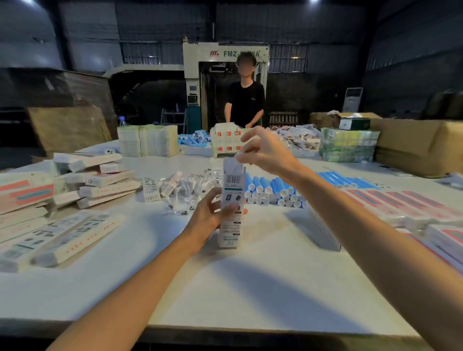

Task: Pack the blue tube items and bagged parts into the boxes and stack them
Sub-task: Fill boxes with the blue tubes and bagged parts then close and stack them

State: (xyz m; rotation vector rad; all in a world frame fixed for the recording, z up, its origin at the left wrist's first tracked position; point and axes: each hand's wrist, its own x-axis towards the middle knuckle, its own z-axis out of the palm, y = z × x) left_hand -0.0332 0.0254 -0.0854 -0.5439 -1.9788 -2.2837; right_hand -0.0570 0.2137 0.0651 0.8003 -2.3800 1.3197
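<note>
Blue tubes [273,190], white barcoded box [231,203]

The room is big and dark, with grey walls [313,30] and a bright light [314,1] high up. A tall pale machine [191,82] with green letters stands at the back, and a person in a black shirt [246,100] stands behind the wide white surface [250,288]. Brown cardboard [67,125] leans on the left, big brown boxes [413,142] sit on the right, and a white cooler [352,99] stands far back.

box [231,208]: white, upright, top open | blue tubes [273,191]: stacked behind it | bagged parts [193,185]: heaped left
</note>
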